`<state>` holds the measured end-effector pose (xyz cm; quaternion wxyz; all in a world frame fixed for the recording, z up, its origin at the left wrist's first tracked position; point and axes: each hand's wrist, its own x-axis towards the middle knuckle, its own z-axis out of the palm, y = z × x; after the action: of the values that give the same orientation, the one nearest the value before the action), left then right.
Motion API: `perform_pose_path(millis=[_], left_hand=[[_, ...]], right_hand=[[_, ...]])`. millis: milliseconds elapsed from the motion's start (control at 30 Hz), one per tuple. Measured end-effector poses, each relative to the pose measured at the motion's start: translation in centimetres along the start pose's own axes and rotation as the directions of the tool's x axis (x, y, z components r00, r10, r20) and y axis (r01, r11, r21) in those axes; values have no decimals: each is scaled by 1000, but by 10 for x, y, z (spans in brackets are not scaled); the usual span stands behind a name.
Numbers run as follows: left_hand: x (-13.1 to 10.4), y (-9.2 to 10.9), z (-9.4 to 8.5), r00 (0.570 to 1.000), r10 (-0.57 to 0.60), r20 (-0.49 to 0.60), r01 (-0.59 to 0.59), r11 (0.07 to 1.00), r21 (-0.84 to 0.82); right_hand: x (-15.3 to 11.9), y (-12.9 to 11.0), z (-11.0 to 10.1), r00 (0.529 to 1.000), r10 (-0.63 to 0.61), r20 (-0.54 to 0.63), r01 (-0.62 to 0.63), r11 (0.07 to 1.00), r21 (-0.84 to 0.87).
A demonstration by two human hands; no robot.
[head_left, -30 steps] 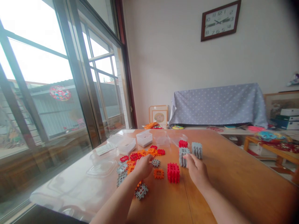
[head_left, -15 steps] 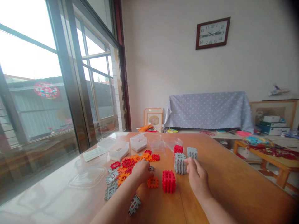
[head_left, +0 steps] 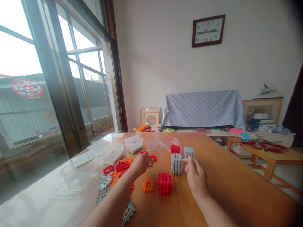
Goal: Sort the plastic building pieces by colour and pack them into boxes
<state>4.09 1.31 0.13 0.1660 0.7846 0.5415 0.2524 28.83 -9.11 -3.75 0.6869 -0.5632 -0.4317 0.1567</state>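
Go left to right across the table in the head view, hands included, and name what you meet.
Clear lid → left hand → gray piece at its fingertips → front red stack → front gray stack → right hand.

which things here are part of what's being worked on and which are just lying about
In use, it seems:
gray piece in the left hand
front gray stack, nearest the right hand
front red stack
loose orange piece

Probably just lying about:
clear lid
paper sheet
wall clock
dotted cloth
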Motion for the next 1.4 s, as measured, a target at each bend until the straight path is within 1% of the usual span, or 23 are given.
perform_pose_path(millis=[133, 267, 367, 467, 567, 633, 700, 767, 833, 867, 933, 1000, 1033, 1100, 1167, 1200, 1300, 1400], left_hand=[[7, 5, 11, 998, 19, 53, -8, 978, -208], [14, 15, 19, 994, 14, 107, 28, 925, -378], [17, 26, 15, 991, 29, 134, 38, 882, -469], [17, 39, 7, 987, 63, 146, 31, 828, -560], [13, 54, -1, 976, 126, 180, 35, 717, -696], [10, 65, -2, 963, 183, 197, 31, 653, -756], [8, 77, 1, 950, 232, 208, 17, 629, -777], [7, 88, 6, 938, 269, 219, 11, 609, -793], [7, 97, 11, 935, 285, 212, 3, 590, -808], [6, 101, 14, 938, 286, 198, -5, 581, -814], [5, 106, 17, 946, 285, 158, -38, 578, -815], [2, 106, 18, 947, 302, 107, -103, 603, -791], [0, 105, 18, 945, 317, 79, -149, 634, -759], [-3, 100, 18, 939, 344, 27, -248, 727, -641], [-6, 95, 18, 931, 364, -5, -320, 812, -488], [-6, 93, 19, 927, 375, -10, -344, 839, -420], [-4, 90, 21, 907, 420, -6, -403, 865, -298], [4, 88, 21, 911, 411, -35, -406, 878, -251]], right_hand=[[1, 0, 0, 1000, 28, 0, -28, 1000, -1], [1, 0, 1, 1000, 26, -9, -26, 1000, 3], [1, -2, 1, 1000, 21, -9, -21, 1000, -2], [0, -7, 0, 1000, 8, 20, -8, 1000, 20], [-1, -13, 0, 997, -25, 69, 20, 998, 63], [-2, -16, 0, 993, -23, 112, 12, 995, 94], [-3, -20, -1, 981, -3, 193, -22, 992, 124], [-4, -23, -1, 954, 13, 300, -61, 987, 150], [-5, -26, -1, 927, 34, 375, -107, 978, 178], [-5, -27, -1, 921, 51, 387, -135, 972, 193], [-4, -28, -1, 925, 96, 367, -192, 953, 234], [-1, -27, -2, 940, 137, 312, -231, 929, 290], [0, -27, -2, 947, 153, 281, -243, 916, 319], [3, -25, -3, 955, 181, 236, -260, 895, 364], [4, -24, -3, 954, 200, 224, -276, 877, 393], [5, -24, -3, 952, 205, 229, -284, 871, 401], [4, -23, -2, 949, 215, 231, -295, 862, 413], [7, -22, -3, 962, 223, 159, -270, 867, 419]])
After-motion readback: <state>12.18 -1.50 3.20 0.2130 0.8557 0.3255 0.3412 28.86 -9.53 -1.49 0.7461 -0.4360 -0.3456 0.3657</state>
